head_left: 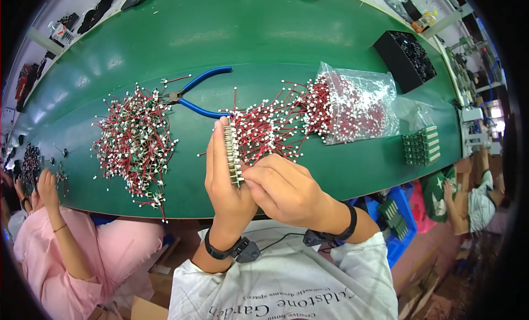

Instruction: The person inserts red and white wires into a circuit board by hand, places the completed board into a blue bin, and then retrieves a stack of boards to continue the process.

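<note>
My left hand is held upright over the table's near edge, gripping a narrow strip of small circuit boards along its fingers. Against the strip's lower end, the thumb and fingertips of my right hand are pinched together. A tiny white bit shows at those fingertips; what they hold is too small to tell. Just beyond the strip lies a loose pile of short red wires with white connectors. Blue-handled cutting pliers rest open on the table between this pile and a bigger heap of wired pieces at the left.
A clear plastic bag spills more red wires toward the pile. A stack of green circuit boards and a black box of dark parts sit on the green table at the right. Another person in pink works at the left.
</note>
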Motion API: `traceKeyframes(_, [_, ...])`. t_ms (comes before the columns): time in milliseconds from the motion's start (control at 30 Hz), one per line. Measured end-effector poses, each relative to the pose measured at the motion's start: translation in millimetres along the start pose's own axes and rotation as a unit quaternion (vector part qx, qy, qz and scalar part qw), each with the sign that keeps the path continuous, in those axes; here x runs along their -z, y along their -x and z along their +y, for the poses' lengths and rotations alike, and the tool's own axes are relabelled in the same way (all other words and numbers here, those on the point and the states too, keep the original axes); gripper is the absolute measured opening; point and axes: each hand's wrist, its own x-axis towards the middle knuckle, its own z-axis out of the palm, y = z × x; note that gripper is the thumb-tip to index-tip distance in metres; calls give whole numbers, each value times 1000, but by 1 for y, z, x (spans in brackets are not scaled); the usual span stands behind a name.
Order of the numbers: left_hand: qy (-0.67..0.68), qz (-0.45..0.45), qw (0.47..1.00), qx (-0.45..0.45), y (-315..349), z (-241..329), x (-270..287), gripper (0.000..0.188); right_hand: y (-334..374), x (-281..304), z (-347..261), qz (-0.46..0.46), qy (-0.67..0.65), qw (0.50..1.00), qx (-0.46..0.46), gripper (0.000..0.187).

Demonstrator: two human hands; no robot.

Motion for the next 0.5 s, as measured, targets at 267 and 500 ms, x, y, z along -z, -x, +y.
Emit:
traceKeyframes(267, [10, -7, 1000, 8, 2, 4, 3, 64, 2, -1, -5, 27, 4, 999, -16, 21])
traceKeyframes(500, [-25, -19, 999, -27, 4, -2, 5, 64, 4, -6, 1, 14, 6, 999, 28, 21])
